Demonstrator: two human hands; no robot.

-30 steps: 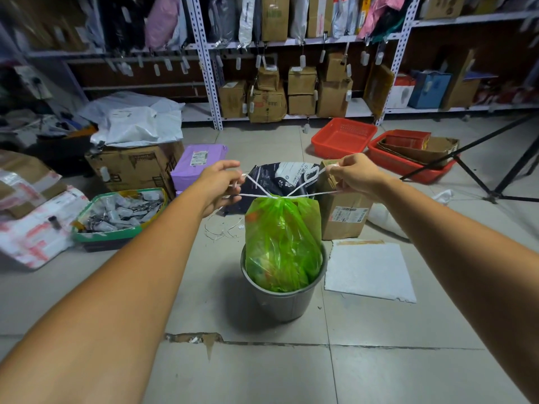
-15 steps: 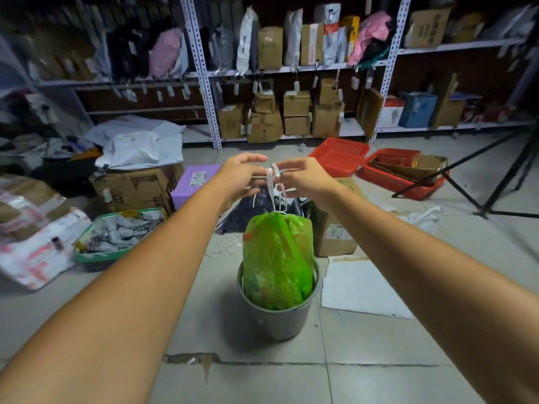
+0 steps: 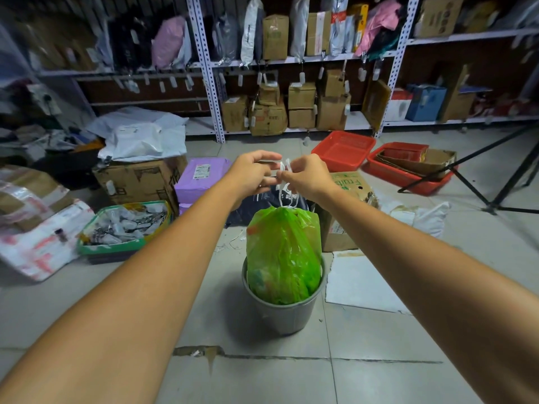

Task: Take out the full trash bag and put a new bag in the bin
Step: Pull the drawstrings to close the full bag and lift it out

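Both hands raised together above the bin [image 3: 283, 313], nearly touching. Left hand [image 3: 253, 174] curled, fingers pinched on the white strings [image 3: 282, 182]; right hand [image 3: 306, 177] likewise closed on the same strings, thumb and forefinger tight at the crossing. Probably tying or snugging a knot, though the fingers hide the knot itself.

Directly below the hands: the green bag [image 3: 283, 255], gathered shut at the neck, hanging slack from the strings, its lower part down inside the grey bin. Not yet lifted clear. No new bag in view near either hand.

Handling, as a judgement: thin, soft, see-through film, bulging and full, so moderately weighty but limp, no stiffness to push against. Slippery at the sides, prone to tear if clawed or dragged over the rim. Best held at the strings just above the neck, where the film is bunched and strongest; a loop round two or three fingers, then a straight upward pull. Second hand better spent pressing the bin rim down, since a light plastic bin may rise with the bag through suction. Strings narrow, likely to bite under load, so a short lift and no swinging.

Floor [image 3: 262, 374] below the forearms bare tile with a cracked joint. Cardboard box [image 3: 341, 234] just beyond the right wrist, close behind the bin; room to set the bag down nearer the body.
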